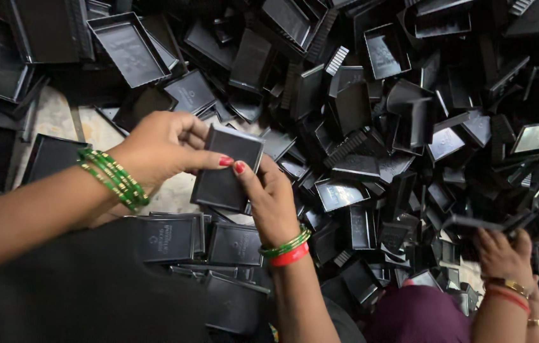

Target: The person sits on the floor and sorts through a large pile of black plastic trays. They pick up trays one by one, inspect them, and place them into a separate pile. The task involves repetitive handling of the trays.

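Note:
Both my hands hold one small black rectangular plastic box above a big heap of the same kind of black plastic trays and lids. My left hand, with green bangles on the wrist, grips the box's upper left side, thumb on its front face. My right hand, wearing green and red bangles, pinches the box's right edge from below. The box is tilted, its flat face toward me.
Stacked black boxes lie just below my hands. Larger black trays rest at the upper left over a pale floor patch. Another person's hand with bracelets holds a black piece at the lower right, above purple cloth.

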Demonstrator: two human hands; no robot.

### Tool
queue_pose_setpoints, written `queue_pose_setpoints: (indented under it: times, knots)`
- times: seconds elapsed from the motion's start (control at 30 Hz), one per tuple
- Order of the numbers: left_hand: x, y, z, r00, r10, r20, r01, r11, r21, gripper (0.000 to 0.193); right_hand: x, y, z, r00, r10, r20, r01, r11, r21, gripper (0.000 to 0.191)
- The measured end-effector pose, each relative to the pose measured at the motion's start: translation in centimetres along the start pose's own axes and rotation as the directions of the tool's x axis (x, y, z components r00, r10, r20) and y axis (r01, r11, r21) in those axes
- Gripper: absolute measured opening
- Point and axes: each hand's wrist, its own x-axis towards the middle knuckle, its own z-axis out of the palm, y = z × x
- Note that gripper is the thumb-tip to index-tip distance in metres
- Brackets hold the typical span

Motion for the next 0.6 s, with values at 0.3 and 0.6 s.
queue_pose_setpoints:
  times: [0.3,0.6]
  knots:
    - [-2.0,-3.0,-4.3,0.904,-0.342,0.257,0.054,0.688,0.724,0.035,-0.1,-0.7,-1.5,0.862,0.092,0.498,-0.02,0.989,-0.148,0.038]
    - [1.9,-1.2,-6.9,0.991,-0.127,0.034,-0.02,0.108,0.994,0.059,-0.3,2.8,2.4,0.807,0.041,0.589,0.35,0.77,-0.533,0.042]
